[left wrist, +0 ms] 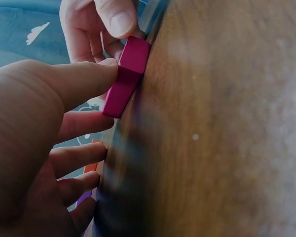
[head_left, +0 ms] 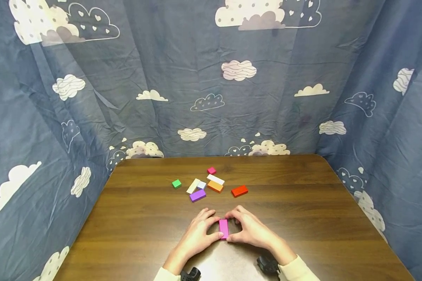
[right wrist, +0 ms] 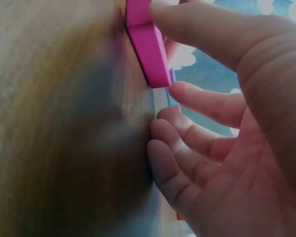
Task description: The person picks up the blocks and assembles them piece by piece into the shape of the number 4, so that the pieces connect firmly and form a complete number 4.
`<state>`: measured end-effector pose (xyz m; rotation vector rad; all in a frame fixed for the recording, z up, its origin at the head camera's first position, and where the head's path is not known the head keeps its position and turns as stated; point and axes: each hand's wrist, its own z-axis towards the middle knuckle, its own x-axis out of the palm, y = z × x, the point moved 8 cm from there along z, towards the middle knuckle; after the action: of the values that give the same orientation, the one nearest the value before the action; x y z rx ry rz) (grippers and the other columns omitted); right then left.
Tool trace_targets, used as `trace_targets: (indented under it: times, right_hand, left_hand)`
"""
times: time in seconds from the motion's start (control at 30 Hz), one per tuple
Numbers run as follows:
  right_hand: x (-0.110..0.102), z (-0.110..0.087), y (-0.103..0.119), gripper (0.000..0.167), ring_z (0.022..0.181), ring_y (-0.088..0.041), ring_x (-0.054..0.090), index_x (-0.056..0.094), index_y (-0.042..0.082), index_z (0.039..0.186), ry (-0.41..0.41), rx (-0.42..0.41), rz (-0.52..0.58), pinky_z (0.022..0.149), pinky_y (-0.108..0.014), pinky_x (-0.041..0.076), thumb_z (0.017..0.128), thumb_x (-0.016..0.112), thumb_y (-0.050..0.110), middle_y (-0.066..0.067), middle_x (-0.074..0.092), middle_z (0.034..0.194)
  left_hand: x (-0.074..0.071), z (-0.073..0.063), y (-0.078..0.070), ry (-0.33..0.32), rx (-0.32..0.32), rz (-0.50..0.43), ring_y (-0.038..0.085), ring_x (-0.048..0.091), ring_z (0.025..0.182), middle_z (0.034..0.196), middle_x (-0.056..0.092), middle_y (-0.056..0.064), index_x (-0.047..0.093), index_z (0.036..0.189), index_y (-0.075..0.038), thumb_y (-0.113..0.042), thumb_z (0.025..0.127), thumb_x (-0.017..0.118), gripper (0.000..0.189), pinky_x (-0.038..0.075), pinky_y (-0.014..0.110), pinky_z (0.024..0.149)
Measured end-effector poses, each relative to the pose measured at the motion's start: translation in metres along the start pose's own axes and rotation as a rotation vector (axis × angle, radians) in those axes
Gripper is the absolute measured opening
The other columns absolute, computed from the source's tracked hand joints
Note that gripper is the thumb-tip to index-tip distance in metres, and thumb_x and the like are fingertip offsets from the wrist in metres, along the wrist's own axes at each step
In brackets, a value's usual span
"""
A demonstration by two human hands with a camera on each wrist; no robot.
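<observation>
A magenta rectangular block (head_left: 223, 229) lies on the wooden table between my two hands, long side pointing away from me. My left hand (head_left: 198, 233) pinches it at the left, thumb by the near end and index finger by the far end. From the right, my right hand (head_left: 252, 229) grips it the same way, thumb near and index finger far. The left wrist view shows the block (left wrist: 134, 55) low against the tabletop, with the left thumb pressed on it. In the right wrist view, the other fingers (right wrist: 163, 160) of the right hand curl beside the block.
Farther back on the table (head_left: 144, 226) lie a purple block (head_left: 198, 195), an orange block (head_left: 215, 186), a red block (head_left: 239, 191), a white block (head_left: 215, 179), a cream block (head_left: 193, 186), a light blue block (head_left: 202, 185), a green block (head_left: 176, 184) and a pinkish-red block (head_left: 211, 170). A cloud-patterned curtain (head_left: 204, 121) hangs behind.
</observation>
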<state>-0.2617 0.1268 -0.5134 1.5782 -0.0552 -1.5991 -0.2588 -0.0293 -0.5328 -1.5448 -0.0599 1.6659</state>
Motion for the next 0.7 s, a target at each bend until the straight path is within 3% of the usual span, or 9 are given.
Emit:
trace_targets:
  times: [0.23, 0.43, 0.7]
  right_hand:
    - [-0.01, -0.001, -0.008, 0.054, 0.09, -0.018, 0.06, 0.065, 0.012, 0.125, -0.006, 0.013, 0.038, 0.076, -0.03, 0.051, 0.079, 0.086, 0.031, -0.002, 0.062, 0.113]
    - [-0.028, 0.004, -0.006, 0.043, 0.096, -0.023, 0.065, 0.066, 0.013, 0.124, -0.085, 0.013, 0.046, 0.083, -0.043, 0.055, 0.085, 0.082, 0.023, -0.004, 0.065, 0.11]
    - [-0.057, 0.025, -0.012, 0.036, 0.094, -0.024, 0.068, 0.07, 0.02, 0.117, -0.222, 0.089, -0.033, 0.08, -0.04, 0.055, 0.084, 0.082, 0.024, 0.001, 0.067, 0.109]
  left_hand:
    - [0.005, 0.003, -0.003, 0.007, 0.007, 0.014, 0.037, 0.037, 0.143, 0.145, 0.054, 0.012, 0.068, 0.128, -0.011, -0.043, 0.091, 0.072, 0.049, 0.032, 0.058, 0.113]
    - [0.005, 0.005, -0.004, 0.01, 0.004, 0.005, 0.036, 0.038, 0.143, 0.144, 0.054, 0.013, 0.068, 0.128, -0.011, -0.042, 0.091, 0.072, 0.049, 0.031, 0.057, 0.113]
    - [0.001, 0.0, -0.002, -0.013, 0.012, -0.026, 0.038, 0.038, 0.142, 0.142, 0.056, 0.014, 0.067, 0.13, -0.008, -0.039, 0.09, 0.073, 0.05, 0.031, 0.059, 0.112]
